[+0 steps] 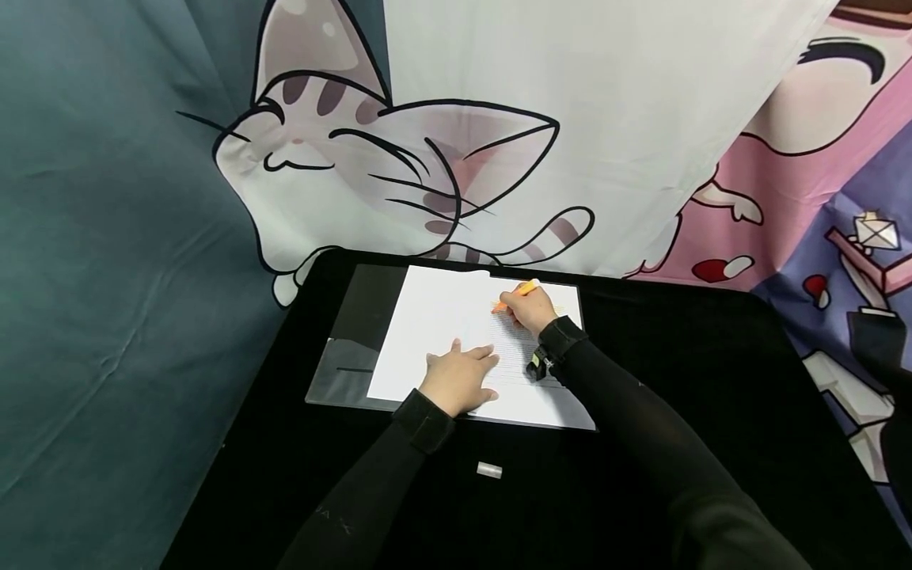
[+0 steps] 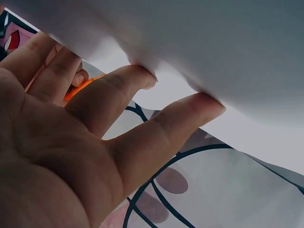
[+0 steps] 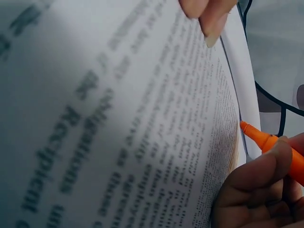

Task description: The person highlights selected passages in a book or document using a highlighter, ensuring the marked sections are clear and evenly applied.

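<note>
In the head view my right hand (image 1: 529, 309) pinches an orange highlighter (image 1: 529, 287), its tip at the left edge of the printed text. Up close in the right wrist view, the highlighter (image 3: 263, 139) sits between thumb and fingers, tip right at the printed sheet (image 3: 142, 123). Orange streaks (image 3: 233, 154) run across some lines there. My left hand (image 1: 458, 381) rests with fingers spread over the lower part of the pages, near the seam between a blank white page (image 1: 435, 317) and the text. The left wrist view has its fingertips (image 2: 209, 105) against the paper.
A clear sheet or board (image 1: 331, 388) sticks out left of the pages. Nearer me, a small whitish cylinder (image 1: 489, 470) lies on the black table cover (image 1: 663, 348). Behind the table hangs a curtain (image 1: 606, 119) with cartoon cats.
</note>
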Motion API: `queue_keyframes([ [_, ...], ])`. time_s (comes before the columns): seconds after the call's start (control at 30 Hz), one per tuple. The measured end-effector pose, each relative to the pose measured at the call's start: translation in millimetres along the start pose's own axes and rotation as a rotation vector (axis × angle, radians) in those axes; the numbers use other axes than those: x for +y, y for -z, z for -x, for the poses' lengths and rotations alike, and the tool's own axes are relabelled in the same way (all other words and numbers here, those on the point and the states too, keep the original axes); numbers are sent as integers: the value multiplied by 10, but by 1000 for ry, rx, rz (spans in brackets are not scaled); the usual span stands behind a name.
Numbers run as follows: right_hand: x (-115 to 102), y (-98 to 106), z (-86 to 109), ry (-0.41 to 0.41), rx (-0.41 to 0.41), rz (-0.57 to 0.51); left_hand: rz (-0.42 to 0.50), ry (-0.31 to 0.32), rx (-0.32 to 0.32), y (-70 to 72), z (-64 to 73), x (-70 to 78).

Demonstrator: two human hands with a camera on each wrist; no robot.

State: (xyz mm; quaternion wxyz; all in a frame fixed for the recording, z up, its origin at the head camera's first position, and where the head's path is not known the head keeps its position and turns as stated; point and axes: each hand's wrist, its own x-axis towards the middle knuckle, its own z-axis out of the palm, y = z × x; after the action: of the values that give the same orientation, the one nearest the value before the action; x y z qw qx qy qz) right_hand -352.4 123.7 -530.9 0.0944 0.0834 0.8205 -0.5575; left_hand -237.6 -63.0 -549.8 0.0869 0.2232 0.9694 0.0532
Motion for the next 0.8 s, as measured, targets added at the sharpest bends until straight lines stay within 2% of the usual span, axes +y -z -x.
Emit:
queue_keyframes([
  [0.03, -1, -4, 3, -2, -2, 4, 1, -2, 7, -1, 8, 2],
  [0.2, -3, -20, 14, 2, -2, 4, -1, 11, -22, 241, 149, 86],
  [0.27, -4, -21, 20, 8, -3, -5, -1, 9, -19, 293, 184, 103],
  [0.3, -3, -21, 22, 10, -3, -8, -2, 10, -20, 298, 188, 108],
  [0.37, -7, -21, 24, 22, -7, -9, 2, -1, 7, 212, 145, 77],
  [0.47, -7, -30, 22, 34, -14, 19, -1, -2, 3, 114, 70, 38],
  [0.57, -3, -41, 20, 52, -18, 50, 9, -15, 30, -6, 5, -11],
  [0.67, 0, -49, 20, 65, -7, 50, 28, -18, 40, -7, 17, -12],
  [0.8, -2, -52, 35, 74, 5, 29, 30, -6, 9, 185, 136, 63],
])
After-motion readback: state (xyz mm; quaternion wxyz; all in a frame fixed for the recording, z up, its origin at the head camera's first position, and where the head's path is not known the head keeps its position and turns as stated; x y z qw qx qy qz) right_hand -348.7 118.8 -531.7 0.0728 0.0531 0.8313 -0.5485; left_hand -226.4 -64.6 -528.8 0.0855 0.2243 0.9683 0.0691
